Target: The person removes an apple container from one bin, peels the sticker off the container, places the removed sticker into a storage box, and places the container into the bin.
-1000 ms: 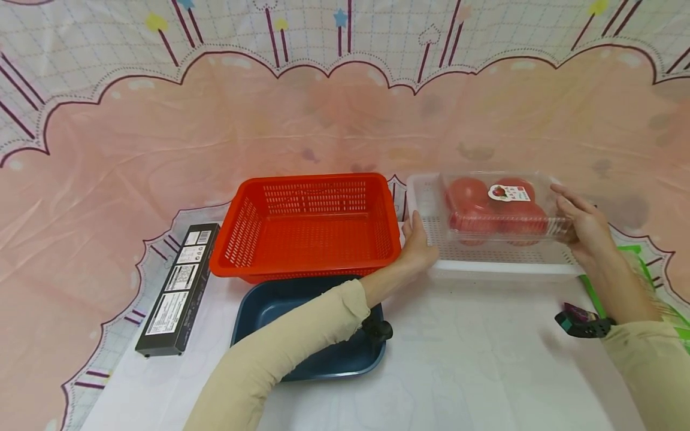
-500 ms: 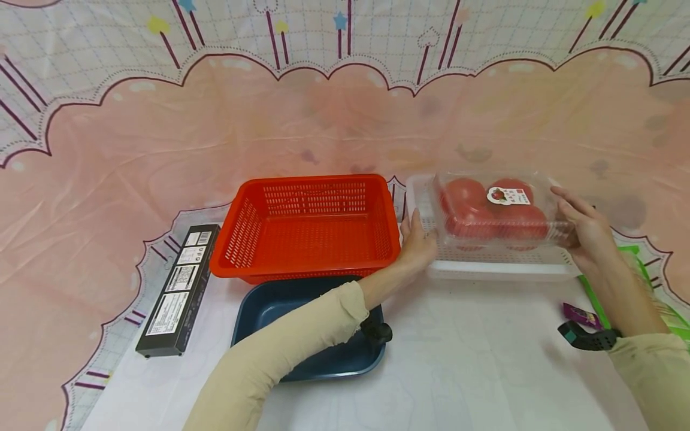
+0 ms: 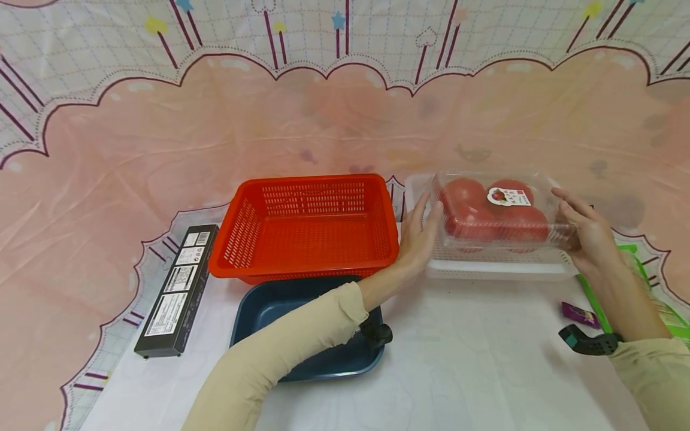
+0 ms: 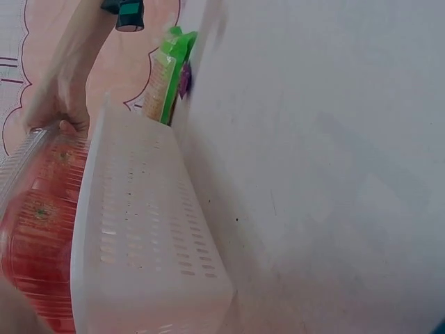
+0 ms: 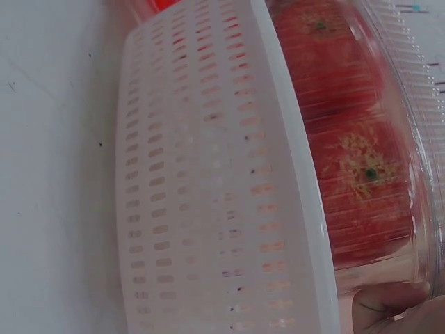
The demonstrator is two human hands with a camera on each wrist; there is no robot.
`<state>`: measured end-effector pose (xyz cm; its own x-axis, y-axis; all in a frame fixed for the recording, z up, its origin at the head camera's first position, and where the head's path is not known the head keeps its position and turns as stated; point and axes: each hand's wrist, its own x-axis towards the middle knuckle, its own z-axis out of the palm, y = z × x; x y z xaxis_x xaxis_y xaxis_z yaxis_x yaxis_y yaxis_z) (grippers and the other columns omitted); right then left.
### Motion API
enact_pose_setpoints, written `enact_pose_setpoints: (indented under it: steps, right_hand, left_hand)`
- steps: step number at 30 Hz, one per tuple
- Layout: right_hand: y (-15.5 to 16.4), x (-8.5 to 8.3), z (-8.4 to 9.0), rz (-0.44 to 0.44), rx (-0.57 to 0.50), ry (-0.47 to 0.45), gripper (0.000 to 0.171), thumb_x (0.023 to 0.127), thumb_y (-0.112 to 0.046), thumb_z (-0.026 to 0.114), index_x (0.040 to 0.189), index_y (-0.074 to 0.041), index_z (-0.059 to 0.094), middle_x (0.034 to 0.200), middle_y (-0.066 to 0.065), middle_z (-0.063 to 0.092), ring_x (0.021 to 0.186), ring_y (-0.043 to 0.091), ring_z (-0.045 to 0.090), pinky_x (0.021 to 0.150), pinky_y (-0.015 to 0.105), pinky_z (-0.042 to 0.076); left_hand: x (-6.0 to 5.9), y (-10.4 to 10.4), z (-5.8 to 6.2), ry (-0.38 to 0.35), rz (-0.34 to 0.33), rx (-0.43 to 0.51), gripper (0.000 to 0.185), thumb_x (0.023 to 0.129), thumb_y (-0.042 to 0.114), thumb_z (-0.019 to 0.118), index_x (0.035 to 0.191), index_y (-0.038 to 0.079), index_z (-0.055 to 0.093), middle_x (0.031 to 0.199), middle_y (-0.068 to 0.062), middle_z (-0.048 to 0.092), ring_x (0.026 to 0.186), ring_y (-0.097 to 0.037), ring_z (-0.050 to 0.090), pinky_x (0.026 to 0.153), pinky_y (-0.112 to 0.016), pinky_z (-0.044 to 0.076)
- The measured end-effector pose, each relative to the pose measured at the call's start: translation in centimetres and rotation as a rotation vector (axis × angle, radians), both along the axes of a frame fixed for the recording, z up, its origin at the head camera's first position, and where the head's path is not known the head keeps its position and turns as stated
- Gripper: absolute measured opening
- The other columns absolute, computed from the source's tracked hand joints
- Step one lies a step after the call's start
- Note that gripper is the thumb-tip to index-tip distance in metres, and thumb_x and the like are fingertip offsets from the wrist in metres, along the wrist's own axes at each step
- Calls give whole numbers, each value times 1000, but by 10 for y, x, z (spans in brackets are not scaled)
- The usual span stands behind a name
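Note:
A clear plastic box of tomatoes (image 3: 493, 209) with a white label is at the white perforated basket (image 3: 501, 269), its body showing above the rim in both wrist views. My right hand (image 3: 590, 233) grips the box's right end; in the right wrist view its thumb (image 5: 393, 299) lies against the plastic. My left hand (image 3: 417, 239) is at the left end of the box and basket, fingers extended. Whether it touches the box cannot be made out.
Left of the white basket sits a red perforated basket (image 3: 318, 257), with a dark blue tray (image 3: 334, 365) in front under my left forearm. A long black box (image 3: 175, 293) lies far left. A purple packet (image 3: 580, 315) and a green-edged bag (image 3: 676, 323) lie at right.
The tomato box has shifted slightly left and toward me in my right hand. My left hand has lifted off the basket's left side, its fingers extending toward the box's left end.

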<state>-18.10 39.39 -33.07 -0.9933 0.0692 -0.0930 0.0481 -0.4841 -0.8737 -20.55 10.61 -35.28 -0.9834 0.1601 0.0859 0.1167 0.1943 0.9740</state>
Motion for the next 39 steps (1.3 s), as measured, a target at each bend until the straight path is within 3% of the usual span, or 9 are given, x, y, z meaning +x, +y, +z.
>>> enact_pose_setpoints:
  steps: [4,8,14,21,25,29,31,34,39]
  right_hand:
    - [0,3,-1,10,-9,15,27,95,-17,58,118,-22,71,92,-7,53,72,11,54,57,26,43]
    - [0,6,-1,8,-9,28,26,95,-16,57,117,-21,72,90,-6,55,73,10,55,56,26,42]
    - [1,12,0,-12,33,-1,27,96,-19,56,119,-24,71,104,-10,50,82,9,53,63,25,42]
    - [3,24,5,-10,49,-21,29,96,-20,57,120,-27,70,93,-8,57,81,9,54,66,26,39]
    - [1,37,6,6,22,16,31,98,-17,53,124,-25,67,104,-10,53,87,8,50,66,23,41]
    - [-2,58,2,7,78,78,33,100,-15,49,128,-22,64,103,-10,53,84,7,51,56,23,34]
    - [-3,70,-1,-2,148,102,34,100,-15,48,130,-22,62,96,-7,54,81,8,54,53,20,35]
    - [-5,86,-8,-9,284,119,36,101,-15,45,134,-24,56,97,-7,53,86,6,53,60,20,44]
    - [-5,103,-20,24,451,125,42,103,-12,40,143,-23,46,110,-7,40,100,8,40,68,20,41]
  left_hand:
    - [0,1,0,33,-28,17,55,95,55,44,148,49,27,150,0,40,137,-20,36,108,-57,35]
    - [2,2,1,5,-37,37,59,91,58,49,146,54,28,145,-3,40,131,-19,38,104,-54,41]
    - [7,2,2,-13,-56,71,60,89,57,52,145,52,31,134,-3,42,115,-11,46,88,-34,52]
    - [17,-2,8,57,-135,71,62,91,51,53,148,47,29,123,0,44,100,-5,44,70,-22,52]
    - [22,-6,13,95,-177,66,63,91,47,56,149,43,31,107,-3,45,89,-6,43,60,-20,46]
    - [36,-15,16,75,-256,51,62,91,42,60,146,45,33,108,-3,44,87,-9,45,59,-22,48]
    - [47,-22,16,50,-300,45,63,90,42,61,145,48,32,118,1,44,96,-8,46,66,-23,53]
    - [62,-33,16,56,-373,53,64,89,37,63,145,45,33,129,1,45,106,-9,48,73,-26,55]
    - [85,-48,19,70,-421,-3,66,88,35,67,145,42,35,133,2,43,110,-8,44,74,-23,53]
